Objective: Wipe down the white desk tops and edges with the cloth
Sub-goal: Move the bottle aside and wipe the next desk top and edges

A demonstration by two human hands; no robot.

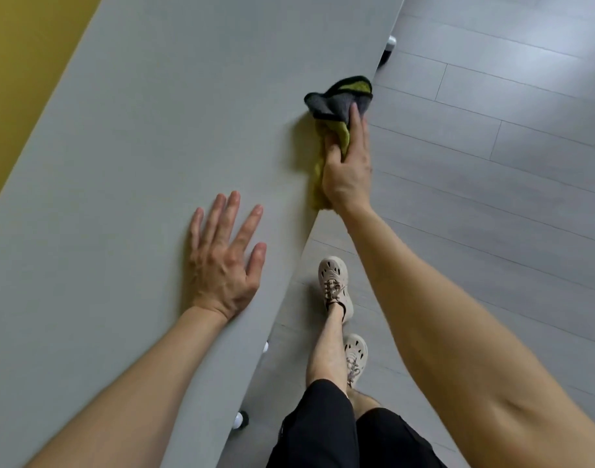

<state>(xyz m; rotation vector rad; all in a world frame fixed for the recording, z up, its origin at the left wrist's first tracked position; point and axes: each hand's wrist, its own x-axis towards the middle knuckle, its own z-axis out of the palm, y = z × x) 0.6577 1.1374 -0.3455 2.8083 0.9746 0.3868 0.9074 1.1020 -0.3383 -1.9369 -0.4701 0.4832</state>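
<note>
The white desk top [147,136] runs from lower left to upper right. My right hand [348,163] grips a grey and yellow-green cloth [336,103] against the desk's right edge, thumb on top and fingers down the side. The cloth bunches ahead of the fingers and trails under the palm. My left hand [226,258] rests flat on the desk top near its edge, fingers spread.
A yellow wall [26,62] borders the desk's far left side. Grey plank floor [491,163] lies to the right. My legs and beige shoes [334,285] stand beside the edge. Desk casters [240,420] show below, another caster [389,45] at the upper right.
</note>
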